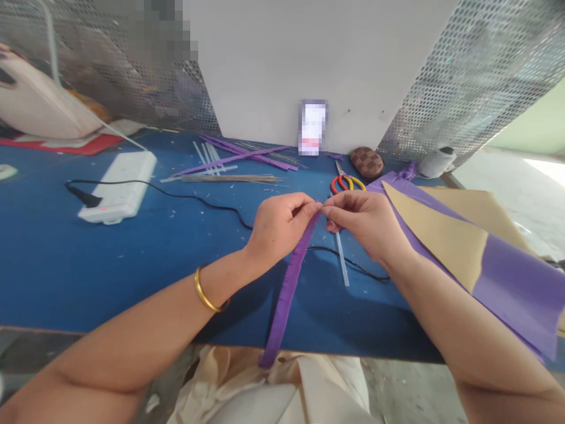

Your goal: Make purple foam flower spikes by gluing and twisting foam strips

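Fingertips meet above a blue bench (185, 253) as a person works at the upper end of a long purple strip (289, 288). The left hand (282, 227) holds the strip in a tight pinch between thumb and forefinger; the right hand (366, 224), also narrowed to a pinch, appears to grip the same end, though the fingers hide exactly what lies between them. The strip slants down between the forearms, its lower end reaching past the bench's near edge in front of cream clothing (326, 377).

The step in hand looks like fine fingertip work on that end, folding or twisting by the look of it. The next move seems to call for a firm left pinch, light right fingers and a free-hanging tail.

Just beyond the right hand lie scissors (348, 184) with red and yellow handles. A translucent stick (341, 259) shows below its fingers; whether they touch it is unclear. Purple sheeting (516, 288) spreads to the right, and crossed purple strips (247, 154) lie farther back.
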Action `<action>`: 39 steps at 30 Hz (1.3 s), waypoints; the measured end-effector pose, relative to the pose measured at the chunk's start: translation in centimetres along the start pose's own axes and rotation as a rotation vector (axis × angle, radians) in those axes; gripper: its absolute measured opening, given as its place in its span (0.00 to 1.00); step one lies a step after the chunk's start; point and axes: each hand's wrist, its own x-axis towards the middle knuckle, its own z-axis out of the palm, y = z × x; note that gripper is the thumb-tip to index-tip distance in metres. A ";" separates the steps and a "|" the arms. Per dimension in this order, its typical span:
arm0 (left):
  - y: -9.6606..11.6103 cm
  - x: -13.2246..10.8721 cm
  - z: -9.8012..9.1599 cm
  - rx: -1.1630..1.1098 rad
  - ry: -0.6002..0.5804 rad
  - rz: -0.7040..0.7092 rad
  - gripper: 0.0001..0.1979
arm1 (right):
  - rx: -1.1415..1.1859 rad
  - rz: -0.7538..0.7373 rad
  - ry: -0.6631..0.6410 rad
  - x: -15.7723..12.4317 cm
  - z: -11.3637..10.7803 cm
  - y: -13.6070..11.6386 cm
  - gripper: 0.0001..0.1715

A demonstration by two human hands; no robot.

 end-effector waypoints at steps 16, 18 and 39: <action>0.0 0.1 -0.1 0.060 0.020 0.045 0.12 | 0.130 0.068 -0.023 0.1 0.3 0.2 0.08; 0.1 0.1 -0.1 0.012 0.005 0.010 0.12 | 0.138 0.045 -0.012 0.1 0.3 0.2 0.07; 1.0 0.4 0.3 -0.737 -0.089 -0.537 0.04 | -0.510 -0.515 0.274 -0.8 0.9 0.8 0.06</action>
